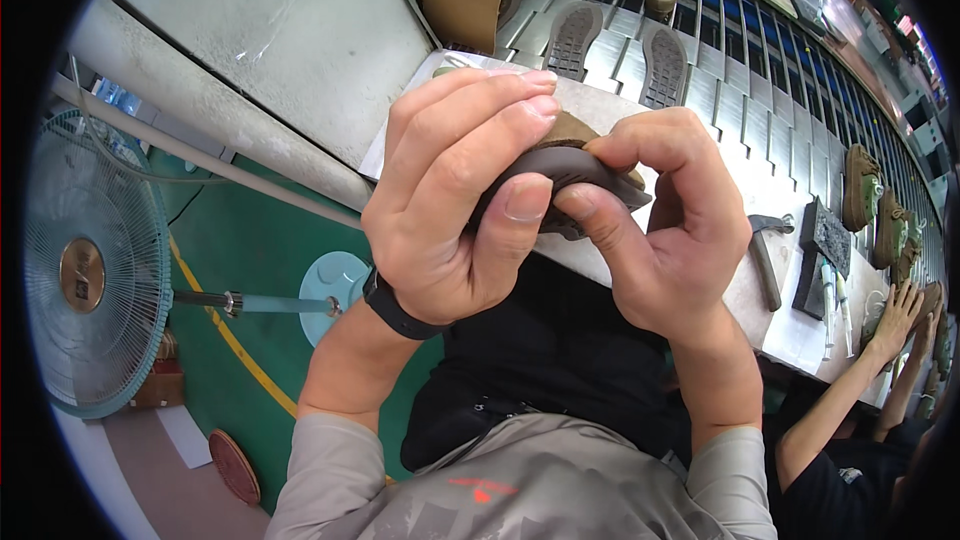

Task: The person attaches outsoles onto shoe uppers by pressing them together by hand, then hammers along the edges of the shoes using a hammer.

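Note:
Both of my hands hold one shoe [572,162] up close to the camera, its dark grey sole facing me and a strip of brown upper showing behind. My left hand [450,195] wraps over the shoe from the left, thumb pressed on the sole's edge. From the right, my right hand [665,225] pinches the same edge between thumb and forefinger. Most of the shoe is hidden by my fingers. A black band sits on my left wrist.
A slatted conveyor [720,90] carries loose grey soles [573,38] and shoes past the grey workbench [745,295]. A hammer [768,258] and a dark mould block [822,250] lie on the bench. Another person's hands [900,315] work at right. A standing fan [85,265] is at left.

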A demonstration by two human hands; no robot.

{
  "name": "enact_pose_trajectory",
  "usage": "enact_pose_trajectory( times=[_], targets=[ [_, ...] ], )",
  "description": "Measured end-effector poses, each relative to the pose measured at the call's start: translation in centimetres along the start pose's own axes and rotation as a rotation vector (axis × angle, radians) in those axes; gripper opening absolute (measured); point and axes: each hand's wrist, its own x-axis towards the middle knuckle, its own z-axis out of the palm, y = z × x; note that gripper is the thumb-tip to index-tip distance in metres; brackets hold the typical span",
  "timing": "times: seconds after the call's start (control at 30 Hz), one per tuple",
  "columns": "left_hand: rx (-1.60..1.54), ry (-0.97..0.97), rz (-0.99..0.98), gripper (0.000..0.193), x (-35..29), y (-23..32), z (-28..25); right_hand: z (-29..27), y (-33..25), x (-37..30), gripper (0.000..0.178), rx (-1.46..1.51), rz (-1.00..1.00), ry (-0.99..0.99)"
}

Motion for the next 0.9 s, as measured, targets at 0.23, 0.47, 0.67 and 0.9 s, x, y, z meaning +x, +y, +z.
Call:
enact_pose_trajectory(
  times=[0.23, 0.47, 0.67, 0.9],
  targets=[
    [0.08, 0.004, 0.028, 0.048, 0.3, 0.6, 0.4, 0.8, 1.3, 0.0, 0.038, -0.117, -0.272, 0.148],
    [-0.009, -0.028, -0.041, 0.03, 0.5, 1.2, -0.4, 0.0, -1.7, 0.7, 0.032, -0.075, 0.013, 0.068],
    [-0.252, -0.085, -0.324, 0.035, 0.0, 2.7, -3.1, 0.7, -1.8, 0.4, 0.034, -0.005, 0.004, 0.024],
    [-0.148, -0.342, -0.264, 0.069, -0.2, 2.7, -5.8, 1.2, -2.4, -0.3, 0.035, 0.001, -0.042, -0.065]
  ],
)
